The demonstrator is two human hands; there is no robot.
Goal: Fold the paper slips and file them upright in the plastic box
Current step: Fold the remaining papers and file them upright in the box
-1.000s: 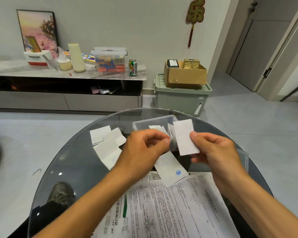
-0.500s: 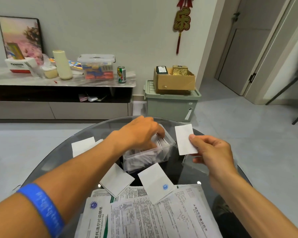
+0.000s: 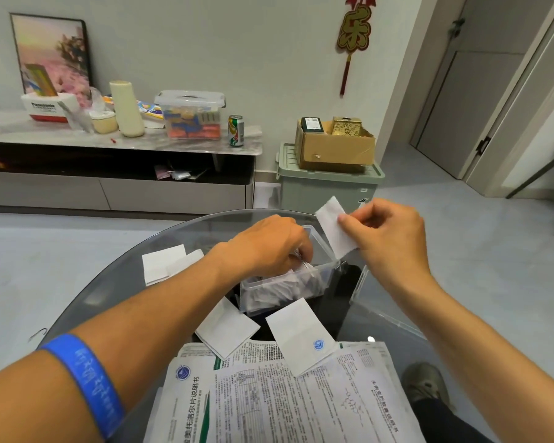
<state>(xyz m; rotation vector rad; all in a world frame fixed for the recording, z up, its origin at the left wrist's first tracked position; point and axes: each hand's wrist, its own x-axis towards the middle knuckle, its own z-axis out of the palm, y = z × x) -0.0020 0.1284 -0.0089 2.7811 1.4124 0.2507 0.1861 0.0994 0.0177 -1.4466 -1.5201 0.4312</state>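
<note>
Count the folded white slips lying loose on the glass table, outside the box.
4: two overlapping ones left of the plastic box, at and; one in front of the box; one with a blue logo on the printed sheets. The left arm may hide more.

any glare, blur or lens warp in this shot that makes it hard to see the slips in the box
Head view: wide-angle warp bends the door frames and table rim. Soft room reflections veil the glass, with one small glint near the lid. The left hand covers part of the plastic box, and its cloudy wall blurs the filed slips. The right hand and its folded slip look slightly soft.
</note>
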